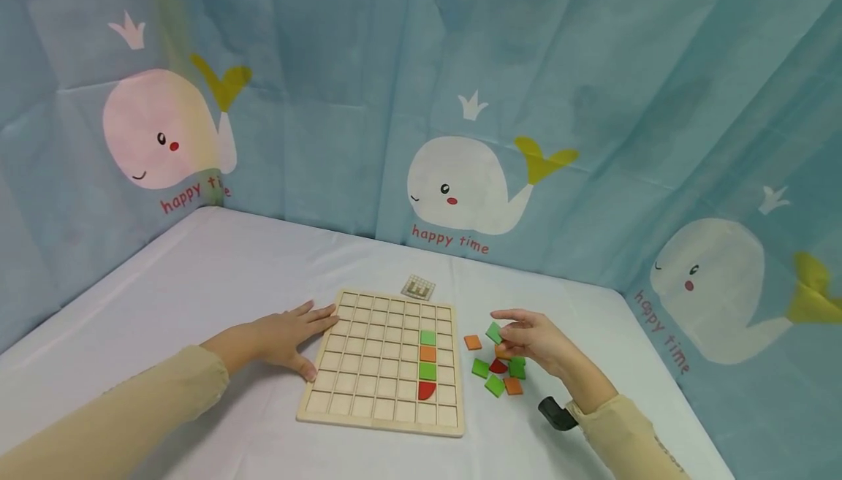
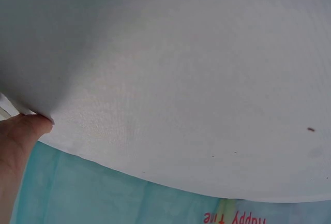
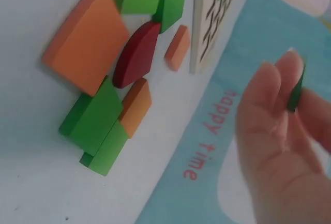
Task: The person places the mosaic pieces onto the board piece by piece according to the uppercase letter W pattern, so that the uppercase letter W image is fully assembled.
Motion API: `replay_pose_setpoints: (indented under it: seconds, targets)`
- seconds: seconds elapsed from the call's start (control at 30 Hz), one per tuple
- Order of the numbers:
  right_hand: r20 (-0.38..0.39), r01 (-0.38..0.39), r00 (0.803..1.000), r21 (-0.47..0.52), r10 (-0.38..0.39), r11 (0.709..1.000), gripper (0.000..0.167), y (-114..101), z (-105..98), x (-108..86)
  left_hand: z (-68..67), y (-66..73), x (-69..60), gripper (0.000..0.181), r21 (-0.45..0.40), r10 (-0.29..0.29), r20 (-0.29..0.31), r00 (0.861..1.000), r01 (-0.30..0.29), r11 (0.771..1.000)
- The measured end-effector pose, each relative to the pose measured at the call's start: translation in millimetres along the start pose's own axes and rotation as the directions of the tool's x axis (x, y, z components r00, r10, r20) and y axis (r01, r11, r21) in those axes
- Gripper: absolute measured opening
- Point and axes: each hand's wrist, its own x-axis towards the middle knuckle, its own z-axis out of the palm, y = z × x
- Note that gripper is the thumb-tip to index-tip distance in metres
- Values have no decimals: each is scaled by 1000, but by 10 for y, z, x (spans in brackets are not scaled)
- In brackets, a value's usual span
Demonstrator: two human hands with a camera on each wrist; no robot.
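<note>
A wooden grid board [image 1: 381,427] lies on the white table. My left hand [image 1: 289,337] rests at its left edge, fingers spread and touching the rim; in the left wrist view only part of that hand [image 2: 20,141] shows. In one column of the board sit a light green tile [image 1: 428,337], an orange tile [image 1: 427,353], a green tile [image 1: 427,371] and a red quarter-round tile [image 1: 427,391]. Above the loose pieces, right of the board, my right hand [image 1: 534,339] pinches a green square tile [image 1: 494,332], seen edge-on in the right wrist view.
Loose green, orange and red tiles lie scattered right of the board, among them an orange tile [image 3: 88,40] and a red quarter-round [image 3: 137,56]. A small pattern card [image 1: 419,287] lies behind the board. A black object [image 1: 557,413] is by the right wrist. Blue whale-print curtains [image 1: 329,100] enclose the table.
</note>
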Motion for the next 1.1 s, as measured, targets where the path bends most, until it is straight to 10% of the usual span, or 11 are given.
replay_pose_setpoints:
  seconds: [0.47, 1.1]
  targets:
    - [59, 17, 998, 67, -21, 998, 44, -31, 286, 15, -8, 2, -15, 106, 4, -11, 14, 1000, 11, 1000]
    - [217, 35, 976, -86, -15, 996, 34, -26, 617, 142, -22, 18, -22, 106, 15, 0, 7, 1000, 0, 1000]
